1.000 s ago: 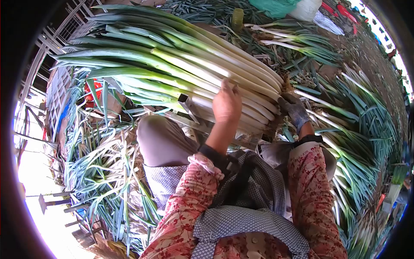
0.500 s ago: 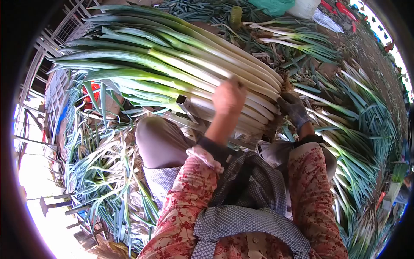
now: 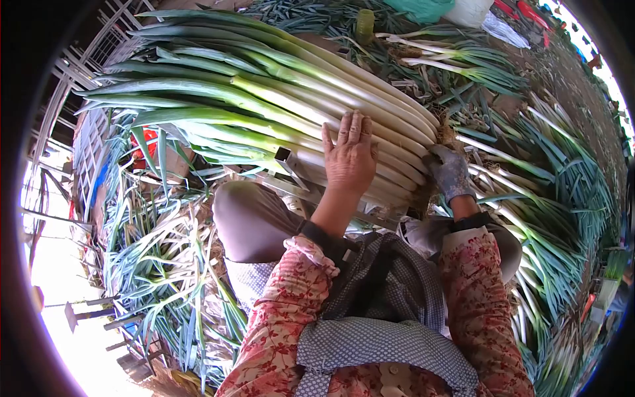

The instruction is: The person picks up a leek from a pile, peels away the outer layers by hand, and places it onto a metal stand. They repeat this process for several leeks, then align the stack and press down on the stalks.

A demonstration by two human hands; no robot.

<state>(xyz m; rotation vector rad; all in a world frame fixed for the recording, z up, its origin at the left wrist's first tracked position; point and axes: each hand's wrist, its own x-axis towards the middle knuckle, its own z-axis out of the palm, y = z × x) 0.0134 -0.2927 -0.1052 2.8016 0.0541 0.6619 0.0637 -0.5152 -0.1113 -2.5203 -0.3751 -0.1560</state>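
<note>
A large bundle of long leeks [image 3: 297,86] lies across a metal frame [image 3: 291,169] over my knees, green leaves to the left and white stems and roots to the right. My left hand [image 3: 350,155], bare, rests flat on the white stems with its fingers stretched out. At the root end is my right hand [image 3: 448,173] in a grey glove. Its fingers are bent against the stem ends near the roots [image 3: 450,135]; whether they grip a stem is hard to make out.
Loose leeks [image 3: 555,192] lie in a long pile on the right. More leeks and trimmings [image 3: 178,264] cover the ground at lower left. A yellow-green container [image 3: 364,26] stands beyond the bundle, near a green bag [image 3: 417,8]. A metal rack [image 3: 66,79] is at far left.
My left hand has gone from closed and blurred to spread flat on the stems. My right hand has shifted slightly at the root end, its glove turned more toward view.
</note>
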